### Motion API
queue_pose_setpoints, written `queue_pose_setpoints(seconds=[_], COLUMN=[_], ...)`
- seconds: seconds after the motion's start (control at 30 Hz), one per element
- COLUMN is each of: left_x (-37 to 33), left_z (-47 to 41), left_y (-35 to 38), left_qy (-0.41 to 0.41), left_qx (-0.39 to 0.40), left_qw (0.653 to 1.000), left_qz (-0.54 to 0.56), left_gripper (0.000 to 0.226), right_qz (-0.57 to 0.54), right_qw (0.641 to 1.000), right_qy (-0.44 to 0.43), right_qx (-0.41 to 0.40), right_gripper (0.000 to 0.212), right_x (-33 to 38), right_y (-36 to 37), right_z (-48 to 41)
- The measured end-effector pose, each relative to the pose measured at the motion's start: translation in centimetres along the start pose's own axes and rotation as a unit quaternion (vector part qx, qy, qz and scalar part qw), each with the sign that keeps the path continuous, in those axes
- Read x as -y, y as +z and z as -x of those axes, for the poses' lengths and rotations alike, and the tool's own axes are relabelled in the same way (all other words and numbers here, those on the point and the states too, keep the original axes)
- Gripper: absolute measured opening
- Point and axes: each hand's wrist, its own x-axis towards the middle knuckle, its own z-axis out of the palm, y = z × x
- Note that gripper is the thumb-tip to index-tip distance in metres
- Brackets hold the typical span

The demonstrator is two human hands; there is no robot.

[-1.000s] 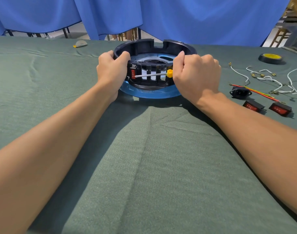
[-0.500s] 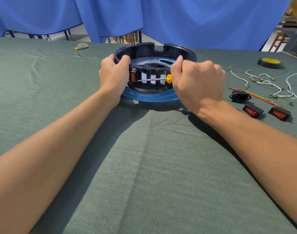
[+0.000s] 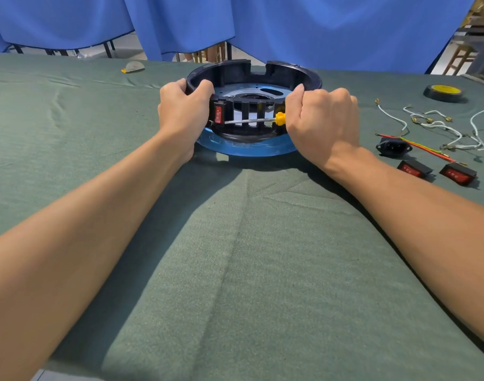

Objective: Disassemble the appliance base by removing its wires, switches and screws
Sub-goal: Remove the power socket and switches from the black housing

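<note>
- Appliance base (image 3: 290, 75) is sitting open side up at the far middle of the green-clothed table (image 3: 235, 270), resting on a blue disc (image 3: 246, 148).
- Left hand (image 3: 184, 116) is gripping the base's left rim, fingers curled over the wall, seemingly bracing it.
- Right hand (image 3: 322, 125) is clenching the yellow handle of a screwdriver (image 3: 252, 120), whose shaft is running leftward across the front slots, with the tip reaching the lower edge of a red switch (image 3: 218, 115) mounted in the front wall.
- Much of the stripping is looking finished: two loose red switches (image 3: 412, 169) are lying on the cloth to the right, near a black power socket (image 3: 393, 146), a red-and-yellow lead (image 3: 427, 152) and a tangle of white wires (image 3: 433, 123).
- That one mounted switch is looking like the last one to come out, and the screwdriver is probably prying at it.
- Screws are proving too small to make out, so whether any are waiting inside the base cannot be told.
</note>
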Motion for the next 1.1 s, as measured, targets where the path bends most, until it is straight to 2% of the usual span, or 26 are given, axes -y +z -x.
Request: queue_pose_setpoints(seconds=[0.17, 0.3, 0.43, 0.6, 0.77, 0.83, 0.93, 1.1], left_x=[0.2, 0.4, 0.3, 0.3, 0.0, 0.0, -0.1, -0.2], left_z=[0.0, -0.1, 0.2, 0.1, 0.3, 0.5, 0.7, 1.0], left_y=[-0.2, -0.5, -0.3, -0.6, -0.9, -1.0, -1.0, -1.2], left_qy=[0.003, 0.003, 0.002, 0.003, -0.002, 0.004, 0.01, 0.018], left_qx=[0.011, 0.015, 0.015, 0.019, 0.031, 0.031, 0.03, 0.034], left_qw=[1.0, 1.0, 1.0, 1.0, 0.999, 0.999, 0.999, 0.999], left_qz=[0.003, 0.004, 0.008, 0.007, -0.005, -0.014, -0.026, -0.037], left_gripper=[0.02, 0.044, 0.032, 0.046, 0.041, 0.039, 0.034, 0.041], right_qz=[0.016, 0.048, 0.059, -0.017, -0.065, -0.053, -0.014, -0.008], right_qw=[1.0, 0.999, 0.998, 0.999, 0.991, 0.989, 0.993, 0.998], right_qy=[0.008, 0.013, 0.022, 0.036, 0.116, 0.134, 0.119, 0.067], right_qx=[-0.014, -0.006, 0.004, 0.003, -0.017, -0.013, -0.012, 0.004], right_gripper=[0.054, 0.055, 0.053, 0.056, 0.058, 0.058, 0.06, 0.058], right_x=[0.4, 0.8, 2.3, 2.9, 1.5, 1.0, 1.5, 3.0], right_y=[-0.6, -1.2, -1.2, -1.1, -1.7, -1.7, -1.7, -1.6], right_z=[0.3, 0.6, 0.7, 0.8, 0.0, 0.0, 0.2, -0.1])
